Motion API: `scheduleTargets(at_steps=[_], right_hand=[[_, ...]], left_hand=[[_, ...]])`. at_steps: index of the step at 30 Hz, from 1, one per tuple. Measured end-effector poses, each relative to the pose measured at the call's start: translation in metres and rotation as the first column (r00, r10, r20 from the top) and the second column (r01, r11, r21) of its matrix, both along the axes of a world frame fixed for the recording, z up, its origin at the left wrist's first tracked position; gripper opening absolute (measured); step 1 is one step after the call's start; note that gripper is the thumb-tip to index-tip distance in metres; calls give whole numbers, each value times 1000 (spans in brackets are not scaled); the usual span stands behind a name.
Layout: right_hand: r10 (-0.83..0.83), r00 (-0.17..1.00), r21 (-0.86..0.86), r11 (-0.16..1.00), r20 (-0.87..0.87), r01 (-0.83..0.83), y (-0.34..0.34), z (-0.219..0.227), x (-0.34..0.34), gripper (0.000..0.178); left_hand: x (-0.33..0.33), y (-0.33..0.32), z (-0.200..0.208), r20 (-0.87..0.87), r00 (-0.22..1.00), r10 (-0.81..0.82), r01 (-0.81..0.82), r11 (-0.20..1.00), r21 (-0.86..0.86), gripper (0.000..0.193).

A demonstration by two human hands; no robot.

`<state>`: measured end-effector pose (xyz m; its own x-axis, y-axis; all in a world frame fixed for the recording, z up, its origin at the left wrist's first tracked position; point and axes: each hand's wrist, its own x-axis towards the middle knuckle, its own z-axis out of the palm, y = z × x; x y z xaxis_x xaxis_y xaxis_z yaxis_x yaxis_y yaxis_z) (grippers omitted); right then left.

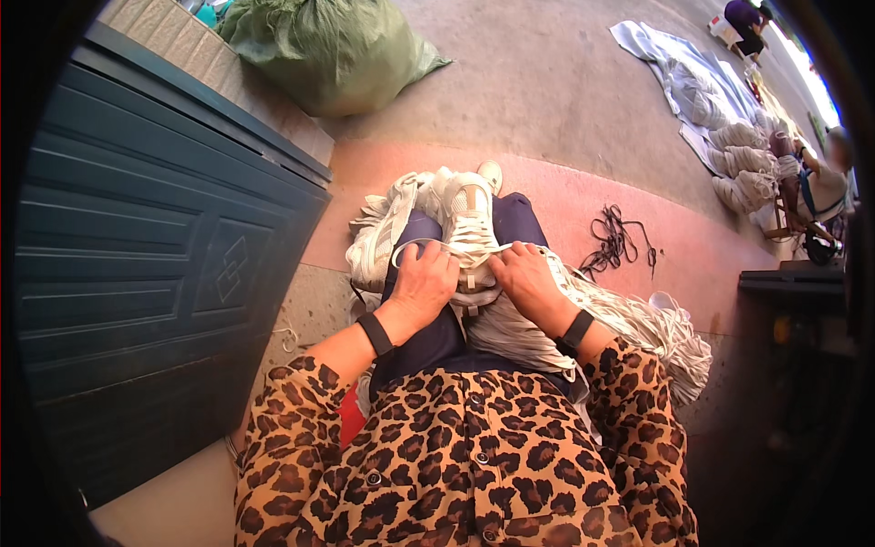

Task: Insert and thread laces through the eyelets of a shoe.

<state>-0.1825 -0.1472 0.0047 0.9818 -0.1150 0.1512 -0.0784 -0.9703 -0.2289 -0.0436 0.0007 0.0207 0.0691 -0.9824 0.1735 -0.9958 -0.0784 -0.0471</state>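
A white sneaker [471,211] lies between my knees, its toe pointing away from me and pale laces crossing its front. My left hand [425,279] is closed at the shoe's left side, pinching a white shoelace [415,242] that loops out beside it. On the opposite side, my right hand [527,277] pinches the lace close to the shoe's opening. The fingertips of both hands are partly hidden. More white sneakers [372,252] are bunched against my left leg. A thick bundle of white laces [629,324] lies across my right thigh and trails off to the right.
A dark panelled door [137,264] stands close on my left. Beyond it sits a full green sack [333,55]. Tangled black laces [620,239] lie on the pink floor at right. Farther right, a person [825,187] sits beside heaped white bundles [743,164]; another person [749,25] bends over behind.
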Motion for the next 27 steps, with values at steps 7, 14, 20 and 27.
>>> scheduleTargets(at_steps=[7, 14, 20, 27], right_hand=[[-139, 968, 208, 974, 207, 95, -2, 21, 21, 4], [-249, 910, 447, 891, 331, 81, -20, 65, 39, 14], [76, 973, 430, 903, -218, 26, -12, 34, -56, 10], [61, 911, 317, 945, -407, 78, 6, 24, -63, 10]], left_hand=[[-4, -21, 11, -323, 946, -4, -72, 972, -222, 6], [49, -46, 31, -763, 609, 216, -462, 879, -120, 12], [139, 83, -75, -748, 397, 531, -771, 635, 41, 19], [102, 164, -177, -768, -93, 633, -426, 672, 606, 57]])
